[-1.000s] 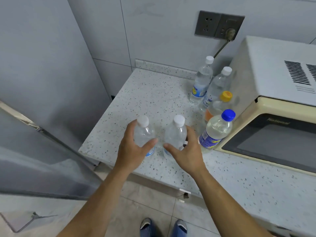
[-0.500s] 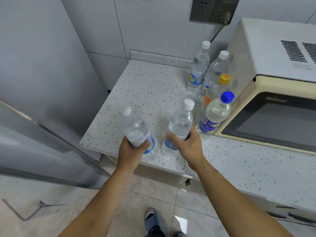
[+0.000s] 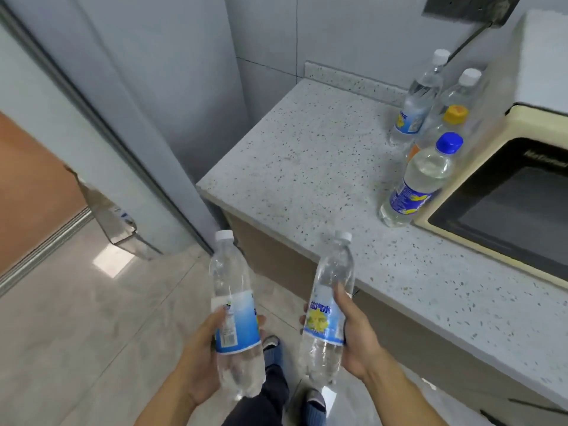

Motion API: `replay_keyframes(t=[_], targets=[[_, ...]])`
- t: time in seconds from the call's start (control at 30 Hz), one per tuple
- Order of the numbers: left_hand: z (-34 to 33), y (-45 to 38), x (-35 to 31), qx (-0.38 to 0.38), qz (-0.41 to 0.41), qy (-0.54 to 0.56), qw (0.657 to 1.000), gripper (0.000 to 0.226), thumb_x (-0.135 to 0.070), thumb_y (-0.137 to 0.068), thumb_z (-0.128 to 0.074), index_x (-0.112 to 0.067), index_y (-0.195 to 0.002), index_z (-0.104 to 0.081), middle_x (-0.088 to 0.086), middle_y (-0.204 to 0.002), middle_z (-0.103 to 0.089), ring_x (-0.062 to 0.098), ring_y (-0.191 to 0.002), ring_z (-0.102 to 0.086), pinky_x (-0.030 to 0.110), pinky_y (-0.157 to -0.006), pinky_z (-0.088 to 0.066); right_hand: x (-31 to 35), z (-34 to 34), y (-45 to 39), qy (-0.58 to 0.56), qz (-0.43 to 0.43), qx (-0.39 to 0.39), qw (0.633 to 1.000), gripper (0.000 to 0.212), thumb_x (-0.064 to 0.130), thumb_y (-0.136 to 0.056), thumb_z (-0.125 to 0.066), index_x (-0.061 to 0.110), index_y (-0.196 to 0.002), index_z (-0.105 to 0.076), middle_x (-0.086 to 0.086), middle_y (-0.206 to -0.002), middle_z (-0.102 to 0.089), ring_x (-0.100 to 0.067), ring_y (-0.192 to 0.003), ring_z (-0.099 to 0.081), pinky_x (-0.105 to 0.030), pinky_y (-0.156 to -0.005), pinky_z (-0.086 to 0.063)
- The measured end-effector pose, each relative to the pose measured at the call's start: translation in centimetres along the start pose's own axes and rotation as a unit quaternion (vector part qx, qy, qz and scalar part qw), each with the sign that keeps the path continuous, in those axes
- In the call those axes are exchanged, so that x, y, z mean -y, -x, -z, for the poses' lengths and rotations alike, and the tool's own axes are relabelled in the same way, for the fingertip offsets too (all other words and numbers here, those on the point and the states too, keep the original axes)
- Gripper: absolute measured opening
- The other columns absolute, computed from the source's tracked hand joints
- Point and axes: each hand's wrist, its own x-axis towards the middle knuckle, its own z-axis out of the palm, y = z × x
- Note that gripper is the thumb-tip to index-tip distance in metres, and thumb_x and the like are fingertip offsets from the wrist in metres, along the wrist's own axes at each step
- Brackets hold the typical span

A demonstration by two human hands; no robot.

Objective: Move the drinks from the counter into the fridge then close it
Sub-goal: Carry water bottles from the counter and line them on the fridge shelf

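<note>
My left hand grips a clear water bottle with a white cap and blue label, held over the floor. My right hand grips a second clear bottle with a blue and yellow label, just off the counter's front edge. Several drinks stand on the speckled counter beside the microwave: a blue-capped bottle, an orange-capped bottle and two white-capped bottles. The grey fridge stands at the left, its door swung open with a clear door shelf.
A cream microwave fills the counter's right side, with a wall socket and cable above. The tiled floor lies below, my feet at the bottom edge. An orange wall or door panel shows at far left.
Both hands have lifted their bottles off the counter and drawn them back over the floor. The view has turned left, bringing the open fridge door into sight.
</note>
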Motion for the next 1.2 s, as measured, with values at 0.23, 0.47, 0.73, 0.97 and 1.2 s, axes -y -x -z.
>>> replay_keyframes(t=[0.23, 0.47, 0.73, 0.97, 1.2], targets=[[6.1, 7.3, 4.3, -0.097, -0.056, 0.117, 0.987, 0.059, -0.055, -0.068, -0.064, -0.004, -0.093, -0.079, 0.022, -0.092, -0.073, 0.033, -0.072, -0.072, 0.041, -0.062, -0.061, -6.1, -4.8, 0.7, 0.127, -0.090, 0.069, 0.985, 0.062, 0.053, -0.066, -0.070, 0.004, -0.105, -0.071, -0.021, -0.091, -0.074, -0.032, -0.075, -0.074, -0.038, -0.063, -0.060], [12.9, 12.5, 5.0, -0.158, -0.112, 0.250, 0.949, 0.056, -0.059, -0.065, -0.071, -0.010, -0.089, -0.080, 0.017, -0.084, -0.071, 0.028, -0.066, -0.070, 0.038, -0.064, -0.060, -11.8, -11.8, -0.2, 0.259, -0.149, 0.136, 0.944, 0.054, 0.060, -0.058, -0.070, 0.014, -0.084, -0.082, -0.017, -0.090, -0.075, -0.029, -0.076, -0.074, -0.037, -0.066, -0.060], [22.6, 17.1, 2.3, -0.176, -0.153, 0.306, 0.923, 0.060, -0.064, -0.067, -0.071, -0.010, -0.092, -0.075, 0.014, -0.085, -0.067, 0.028, -0.068, -0.066, 0.037, -0.067, -0.056, -20.1, -23.1, -1.8, 0.350, -0.170, 0.202, 0.899, 0.066, 0.069, -0.041, -0.082, 0.023, -0.088, -0.082, -0.015, -0.094, -0.076, -0.029, -0.081, -0.075, -0.036, -0.068, -0.059], [32.3, 20.3, -3.1, -0.183, -0.196, 0.260, 0.928, 0.057, -0.062, -0.080, -0.059, -0.010, -0.099, -0.073, 0.016, -0.089, -0.066, 0.027, -0.072, -0.064, 0.037, -0.073, -0.053, -27.1, -33.9, -2.3, 0.376, -0.172, 0.228, 0.881, 0.048, 0.060, -0.070, -0.068, 0.018, -0.089, -0.081, -0.014, -0.091, -0.075, -0.026, -0.078, -0.074, -0.035, -0.068, -0.060], [37.7, 20.2, -8.6, -0.166, -0.226, 0.275, 0.920, 0.056, -0.061, -0.081, -0.056, -0.011, -0.099, -0.074, 0.015, -0.087, -0.066, 0.026, -0.071, -0.065, 0.037, -0.069, -0.057, -29.9, -41.5, -4.7, 0.370, -0.189, 0.272, 0.868, 0.064, 0.062, -0.063, -0.075, 0.012, -0.101, -0.075, -0.015, -0.093, -0.073, -0.026, -0.080, -0.073, -0.037, -0.071, -0.059]])
